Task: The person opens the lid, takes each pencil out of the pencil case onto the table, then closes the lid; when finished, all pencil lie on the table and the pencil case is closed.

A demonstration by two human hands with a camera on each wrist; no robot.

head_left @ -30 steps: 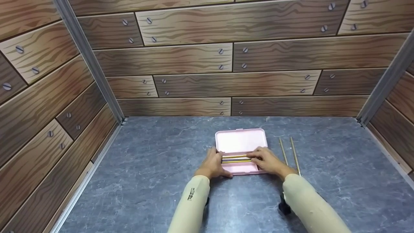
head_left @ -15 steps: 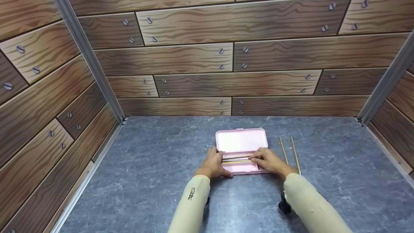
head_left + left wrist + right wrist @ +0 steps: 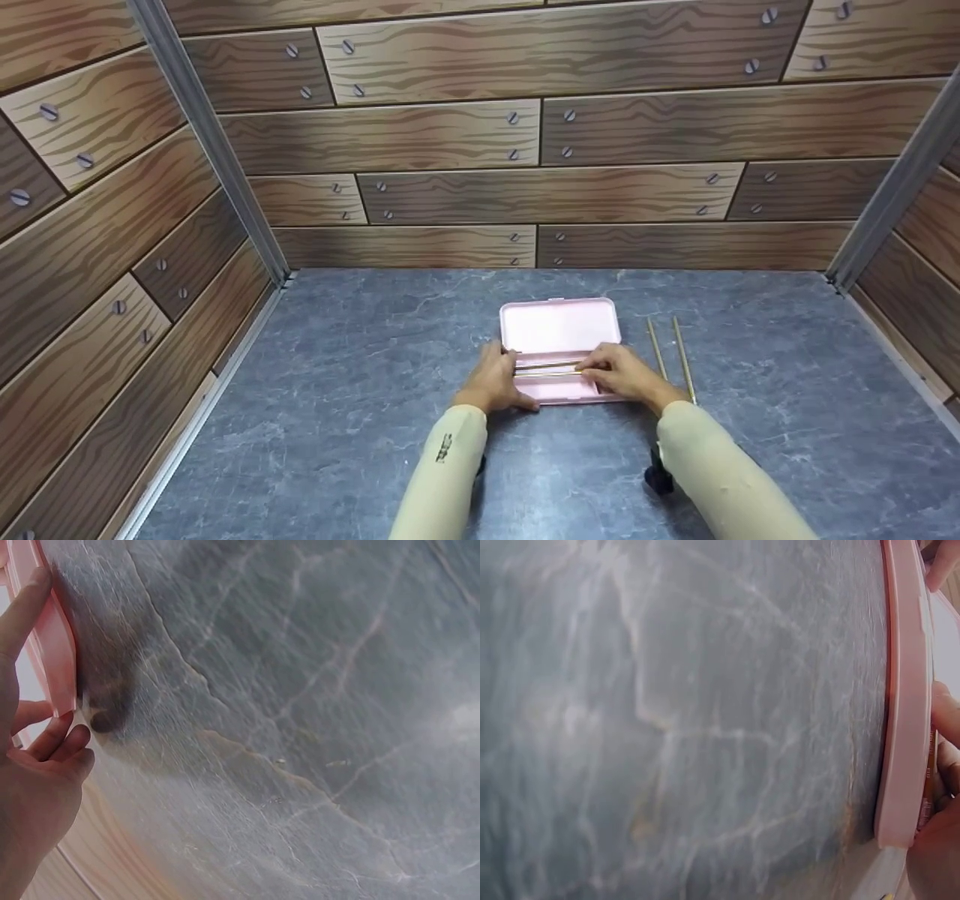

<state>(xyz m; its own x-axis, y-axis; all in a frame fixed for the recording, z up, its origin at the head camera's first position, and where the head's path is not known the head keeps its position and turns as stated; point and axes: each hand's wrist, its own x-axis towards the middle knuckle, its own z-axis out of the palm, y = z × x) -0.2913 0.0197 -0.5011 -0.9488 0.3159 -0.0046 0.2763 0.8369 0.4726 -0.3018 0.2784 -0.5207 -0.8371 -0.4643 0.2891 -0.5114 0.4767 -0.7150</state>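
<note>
A pink pencil case (image 3: 559,390) lies on the table with its lid (image 3: 559,326) raised at the back. Several thin pencils (image 3: 546,366) lie crosswise in its tray. My left hand (image 3: 493,379) holds the case's left end, thumb at the front corner and fingers farther back; the left wrist view shows thumb and fingers about the pink wall (image 3: 58,652). Over the right part of the tray, my right hand (image 3: 621,373) pinches the pencils' right ends between thumb and fingers. In the right wrist view, an orange-brown pencil (image 3: 931,769) shows beside those fingers, behind the front wall.
Two gold-coloured pencils (image 3: 681,352) lie apart on the grey marbled table (image 3: 360,390), just right of the case and partly behind the right forearm. Wood-patterned walls (image 3: 450,135) with metal corner posts (image 3: 202,127) enclose the back and sides.
The pencils in the tray have shifted a little under my right fingers and look less yellow. My right fingertips have moved slightly; my left hand and the case stay put.
</note>
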